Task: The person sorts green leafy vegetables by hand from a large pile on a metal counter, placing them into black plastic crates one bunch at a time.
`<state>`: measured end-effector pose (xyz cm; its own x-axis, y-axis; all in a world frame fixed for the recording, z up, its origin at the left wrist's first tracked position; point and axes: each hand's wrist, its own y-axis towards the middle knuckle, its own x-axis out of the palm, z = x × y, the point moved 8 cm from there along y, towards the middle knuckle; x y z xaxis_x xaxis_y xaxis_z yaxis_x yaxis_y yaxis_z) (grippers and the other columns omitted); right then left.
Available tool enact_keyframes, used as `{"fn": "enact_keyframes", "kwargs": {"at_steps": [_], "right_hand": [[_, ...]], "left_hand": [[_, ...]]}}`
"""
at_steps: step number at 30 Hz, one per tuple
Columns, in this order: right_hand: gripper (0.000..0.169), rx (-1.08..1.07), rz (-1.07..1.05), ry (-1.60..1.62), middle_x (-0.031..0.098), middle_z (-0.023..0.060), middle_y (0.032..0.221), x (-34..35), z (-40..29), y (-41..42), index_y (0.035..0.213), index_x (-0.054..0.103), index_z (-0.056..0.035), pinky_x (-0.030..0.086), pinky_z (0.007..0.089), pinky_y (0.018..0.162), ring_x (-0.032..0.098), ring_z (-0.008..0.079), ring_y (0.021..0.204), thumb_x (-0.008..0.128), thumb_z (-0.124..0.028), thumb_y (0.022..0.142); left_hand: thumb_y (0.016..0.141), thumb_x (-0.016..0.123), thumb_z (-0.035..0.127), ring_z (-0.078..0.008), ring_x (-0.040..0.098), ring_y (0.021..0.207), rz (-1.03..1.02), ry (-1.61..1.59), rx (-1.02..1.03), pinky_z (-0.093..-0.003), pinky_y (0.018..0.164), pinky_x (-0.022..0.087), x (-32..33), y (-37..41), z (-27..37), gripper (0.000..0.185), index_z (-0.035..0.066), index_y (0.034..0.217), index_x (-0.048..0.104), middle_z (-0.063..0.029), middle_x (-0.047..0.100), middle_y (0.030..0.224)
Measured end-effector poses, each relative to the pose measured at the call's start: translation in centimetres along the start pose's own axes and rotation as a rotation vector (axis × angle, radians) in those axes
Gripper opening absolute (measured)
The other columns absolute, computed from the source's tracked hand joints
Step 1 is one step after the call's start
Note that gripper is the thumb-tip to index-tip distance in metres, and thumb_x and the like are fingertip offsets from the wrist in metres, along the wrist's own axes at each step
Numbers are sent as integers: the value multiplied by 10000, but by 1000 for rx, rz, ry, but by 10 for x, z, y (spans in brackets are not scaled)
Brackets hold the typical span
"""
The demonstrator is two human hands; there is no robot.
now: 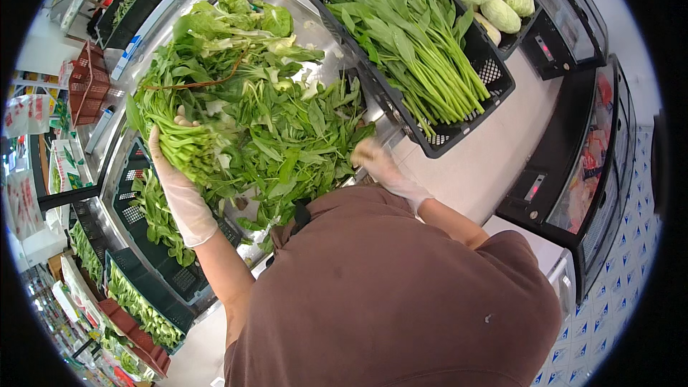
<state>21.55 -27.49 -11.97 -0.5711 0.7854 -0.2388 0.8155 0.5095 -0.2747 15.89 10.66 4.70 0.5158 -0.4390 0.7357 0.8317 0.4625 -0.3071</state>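
My left hand (171,172), in a thin translucent glove, is closed around a bunch of leafy greens (185,142), its pale cut stems turned towards me. Loose leaves and trimmings (290,140) lie in a broad pile on the stainless-steel counter (322,27). At the pile's right edge is my right hand (379,164), gloved too and blurred, with its fingers curled. Whether anything is between those fingers cannot be made out. A thin brown strip (215,81), perhaps a tie, crosses the greens beyond my left hand.
A black plastic crate (492,72) holds long-stemmed leafy greens (424,48) on the right. Behind it are several pale cabbages (500,13). Glass-topped display cases (580,172) line the far right. At left stand dark green crates (142,226) of leafy vegetables and a red-brown basket (88,86).
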Motion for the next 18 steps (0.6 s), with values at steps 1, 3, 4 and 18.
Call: {"fn": "enact_keyframes", "kwargs": {"at_steps": [1,3,4,18], "right_hand": [[96,57,148,-61,562,56,956,-15,-3,7,856,610,-65,439,373,874,533,212,950,643,-154,865],[63,108,361,-252,564,88,1024,-37,-5,27,869,618,-61,442,399,919,541,257,1022,634,-121,857],[76,109,433,-381,568,97,1034,-43,4,37,883,615,-51,445,397,900,543,278,1029,630,-118,851],[507,-214,520,-628,498,161,1292,-30,-43,-7,1328,454,-38,412,374,1005,512,311,1158,620,-93,852]], "left_hand": [[841,641,361,-192,631,826,5,50,-14,-352,912,504,15,-9,-15,654,-68,1289,435,-89,644,950],[842,633,355,-201,634,828,131,132,29,-373,864,541,6,-15,-38,623,-73,1261,460,-105,650,934],[840,636,323,-218,640,841,141,140,-1,-396,826,565,4,-21,-53,572,-61,1237,489,-135,646,970],[781,758,272,-230,609,1013,446,604,14,-334,925,473,-37,-96,-78,608,-26,1256,523,-154,599,1181]]}}
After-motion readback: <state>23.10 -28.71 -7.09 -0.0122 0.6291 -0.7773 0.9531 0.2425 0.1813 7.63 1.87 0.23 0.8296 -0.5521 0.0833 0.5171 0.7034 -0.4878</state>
